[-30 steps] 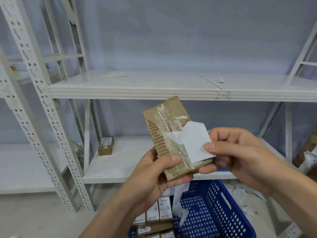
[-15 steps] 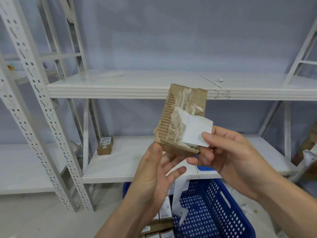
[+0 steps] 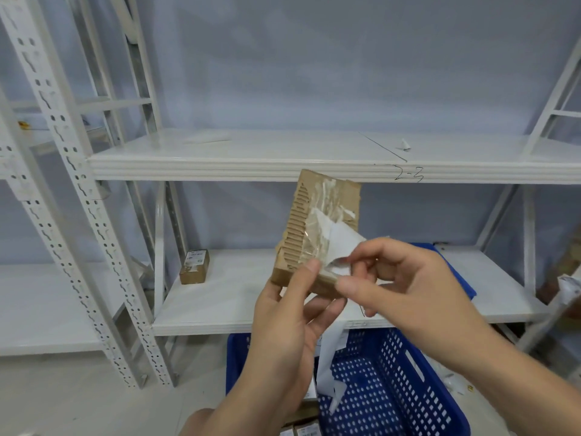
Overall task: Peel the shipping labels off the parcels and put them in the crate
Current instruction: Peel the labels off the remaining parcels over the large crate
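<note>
Peeled more of the white label [image 3: 341,243] clear of the cardboard parcel [image 3: 317,228] than half a second before, and shifted the right hand [image 3: 408,287] lower along its loose edge. Held the parcel upright, raised in front of the middle shelf [image 3: 220,297] and above the blue crate [image 3: 393,388]. Gripped its lower end with the left hand [image 3: 289,328], thumb pressed on the front face, fingers curled behind. Pinched the label's free lower edge between the right thumb and fingertips. Judged the parcel light and stiff, though with its top skin already torn down to bare corrugation on the left; judged the label thin, easily torn paper under crinkled clear tape, so best taken close to the still-stuck line and pulled low and slowly. Saw a small labelled box [image 3: 195,267] well apart on the same shelf, to the left, and a loose white strip [image 3: 325,369] hanging down into the crate. Found nothing between parcel and crate but the hands themselves.
</note>
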